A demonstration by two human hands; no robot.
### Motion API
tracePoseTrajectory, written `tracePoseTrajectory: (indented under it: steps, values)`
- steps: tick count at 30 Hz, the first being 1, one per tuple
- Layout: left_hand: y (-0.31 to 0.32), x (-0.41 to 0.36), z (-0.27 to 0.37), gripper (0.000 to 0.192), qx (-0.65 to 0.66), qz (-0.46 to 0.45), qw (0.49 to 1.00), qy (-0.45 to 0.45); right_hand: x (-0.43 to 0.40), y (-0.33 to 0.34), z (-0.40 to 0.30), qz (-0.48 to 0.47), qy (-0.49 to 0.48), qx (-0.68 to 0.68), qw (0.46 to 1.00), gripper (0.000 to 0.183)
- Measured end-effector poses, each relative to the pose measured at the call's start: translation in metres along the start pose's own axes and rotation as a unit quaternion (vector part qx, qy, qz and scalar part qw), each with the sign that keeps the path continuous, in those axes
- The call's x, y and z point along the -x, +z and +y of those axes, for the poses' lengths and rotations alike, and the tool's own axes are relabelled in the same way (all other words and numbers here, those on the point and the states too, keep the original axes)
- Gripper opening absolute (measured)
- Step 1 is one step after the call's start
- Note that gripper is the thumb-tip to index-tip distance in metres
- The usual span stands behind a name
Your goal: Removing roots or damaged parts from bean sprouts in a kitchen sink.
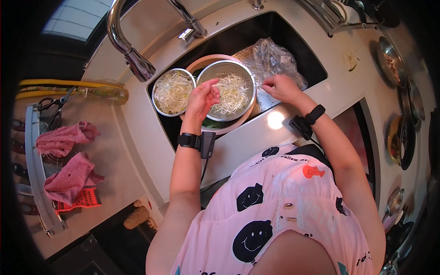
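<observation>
My left hand [203, 100] is over the left side of a round metal strainer [220, 68], palm turned inward and fingers curled. Whether it pinches a sprout does not show. Bean sprouts [232, 94] lie in that strainer, which rests in a pale pink basin [237, 129] with dark green leaves [213, 123] under it. Left of it, a smaller metal bowl [153, 96] is heaped with more bean sprouts [173, 92]. My right hand [282, 88], fingertips drawn together and nothing visible in them, hovers over a metal surface [263, 99] strewn with small scraps, near a crumpled clear plastic bag [276, 60].
Everything central sits in a dark sink [288, 31], under a chrome faucet [139, 65]. Scissors [56, 106], pink cloths [67, 141] and a knife rack [36, 165] stand at left. Along the right counter are a metal bowl of food [392, 62], pans [407, 142] and a dish rack [330, 17].
</observation>
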State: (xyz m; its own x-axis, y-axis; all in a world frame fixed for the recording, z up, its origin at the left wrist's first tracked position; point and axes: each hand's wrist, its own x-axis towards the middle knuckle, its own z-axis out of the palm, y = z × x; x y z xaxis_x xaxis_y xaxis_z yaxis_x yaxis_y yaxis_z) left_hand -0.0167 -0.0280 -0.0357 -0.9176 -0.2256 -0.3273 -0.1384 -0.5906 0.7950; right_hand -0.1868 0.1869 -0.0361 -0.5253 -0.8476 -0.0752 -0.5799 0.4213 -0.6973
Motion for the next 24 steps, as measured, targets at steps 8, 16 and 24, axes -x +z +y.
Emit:
tracePoseTrajectory:
  steps: [8,16,24]
  values:
    - [-0.058,0.017,0.025,0.038,-0.011,0.224,0.974,0.043,0.015,-0.007,0.056,-0.046,0.102,0.096,0.989,0.022]
    - [-0.076,0.025,0.027,0.057,0.023,0.244,0.968,0.055,0.015,-0.005,0.048,-0.032,0.144,0.135,0.98,0.019]
    - [-0.059,0.03,0.031,0.06,-0.255,0.414,0.872,0.045,0.016,-0.004,0.045,-0.024,0.146,0.142,0.979,0.02]
